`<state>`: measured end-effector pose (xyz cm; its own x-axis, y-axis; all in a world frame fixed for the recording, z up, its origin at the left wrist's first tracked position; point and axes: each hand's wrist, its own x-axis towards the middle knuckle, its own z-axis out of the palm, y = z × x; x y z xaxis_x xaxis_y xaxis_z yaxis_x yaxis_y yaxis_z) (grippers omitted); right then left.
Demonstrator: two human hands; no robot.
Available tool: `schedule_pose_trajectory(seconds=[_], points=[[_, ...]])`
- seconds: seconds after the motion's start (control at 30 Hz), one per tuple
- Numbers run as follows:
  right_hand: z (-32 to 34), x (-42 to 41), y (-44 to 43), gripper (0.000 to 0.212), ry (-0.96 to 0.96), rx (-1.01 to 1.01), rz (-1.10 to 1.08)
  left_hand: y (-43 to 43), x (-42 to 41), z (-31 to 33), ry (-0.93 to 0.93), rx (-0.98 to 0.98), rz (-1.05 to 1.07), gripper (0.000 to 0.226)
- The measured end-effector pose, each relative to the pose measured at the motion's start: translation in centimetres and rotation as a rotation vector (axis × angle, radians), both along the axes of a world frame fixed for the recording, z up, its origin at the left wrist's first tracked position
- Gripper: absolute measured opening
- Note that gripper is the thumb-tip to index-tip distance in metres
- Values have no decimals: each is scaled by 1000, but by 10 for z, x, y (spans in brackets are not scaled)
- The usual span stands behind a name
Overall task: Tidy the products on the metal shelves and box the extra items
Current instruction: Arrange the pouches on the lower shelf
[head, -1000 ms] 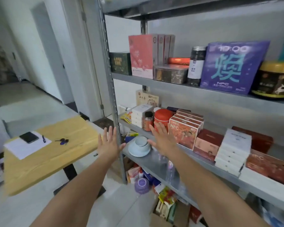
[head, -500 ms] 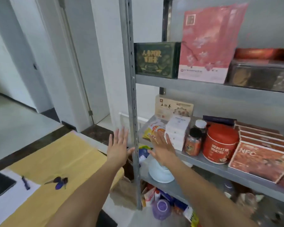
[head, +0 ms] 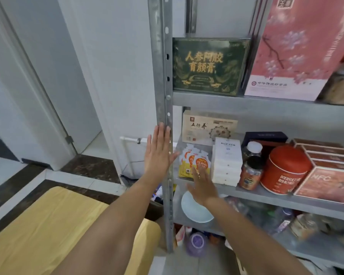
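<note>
A metal shelf rack (head: 163,80) fills the right side. On its middle shelf (head: 266,194) stand orange-and-white pouches (head: 195,160), a stack of white boxes (head: 226,161), two small jars (head: 250,171), a red tin (head: 286,169) and red NFC boxes (head: 324,181). A beige box (head: 203,127) leans at the back. My left hand (head: 158,153) is flat with straight fingers in front of the rack's upright post. My right hand (head: 203,185), fingers straight, reaches toward the pouches and holds nothing.
The upper shelf carries a dark green box (head: 209,65) and a tall pink box (head: 298,48). A white saucer (head: 195,210) sits on the lower shelf beside bottles and jars. A yellow wooden table (head: 48,231) stands at lower left. A purple container (head: 196,243) sits on the floor.
The view has closed in on the rack's left end. Both hands have stayed flat and moved forward; the right hand is now near the pouches, the left at the post.
</note>
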<state>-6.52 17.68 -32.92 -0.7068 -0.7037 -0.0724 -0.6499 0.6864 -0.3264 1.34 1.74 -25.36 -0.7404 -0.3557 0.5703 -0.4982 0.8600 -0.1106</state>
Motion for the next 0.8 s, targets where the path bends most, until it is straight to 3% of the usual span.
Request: schedule_pose_trajectory(seconds=[0.17, 0.3, 0.4, 0.57, 0.8], points=[[-9, -16, -15, 68, -22, -35, -79, -17, -31, -22, 209, -43, -77, 86], [-25, -34, -21, 60, 245, 15, 15, -35, -51, -39, 318, -101, -163, 77], [-32, -50, -32, 68, 298, 26, 4, -44, -62, -43, 362, -146, -221, 72], [-26, -66, -59, 59, -30, -193, -377, -45, -61, -47, 406, -202, -281, 71], [-37, -85, -41, 60, -247, -231, -425, -45, -60, -43, 437, -224, -296, 71]])
